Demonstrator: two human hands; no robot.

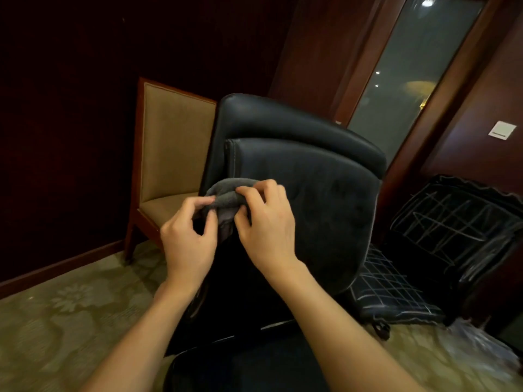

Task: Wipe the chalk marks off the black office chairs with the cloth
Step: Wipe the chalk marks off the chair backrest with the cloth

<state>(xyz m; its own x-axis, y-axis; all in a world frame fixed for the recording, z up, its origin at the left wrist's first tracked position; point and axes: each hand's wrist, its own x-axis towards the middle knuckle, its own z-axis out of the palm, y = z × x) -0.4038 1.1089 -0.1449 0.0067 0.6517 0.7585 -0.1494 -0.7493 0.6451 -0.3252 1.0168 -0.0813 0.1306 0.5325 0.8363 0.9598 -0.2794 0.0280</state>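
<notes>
Two bare hands meet in front of the nearest chair, both pinching one bunched grey terry cloth between thumbs and fingertips. The left hand grips the cloth's left end, the right hand clamps its right end, and a loose fold hangs down between them. The cloth sits at the left edge of the padded backrest of a black leather office chair, about halfway up, touching or just in front of it; I cannot tell which. That backrest shows only faint smudges on its dark panel. A second black office chair stands to the right, just behind the first, and it is covered in white chalk lines drawn as rough grids across both its back and its seat. So I count two black chairs, one cloth, two hands. One tan upholstered chair with a red-brown wooden frame stands against the dark wall on the left. A patterned green-beige carpet covers the floor, and a tall narrow glass panel rises behind the chairs.
</notes>
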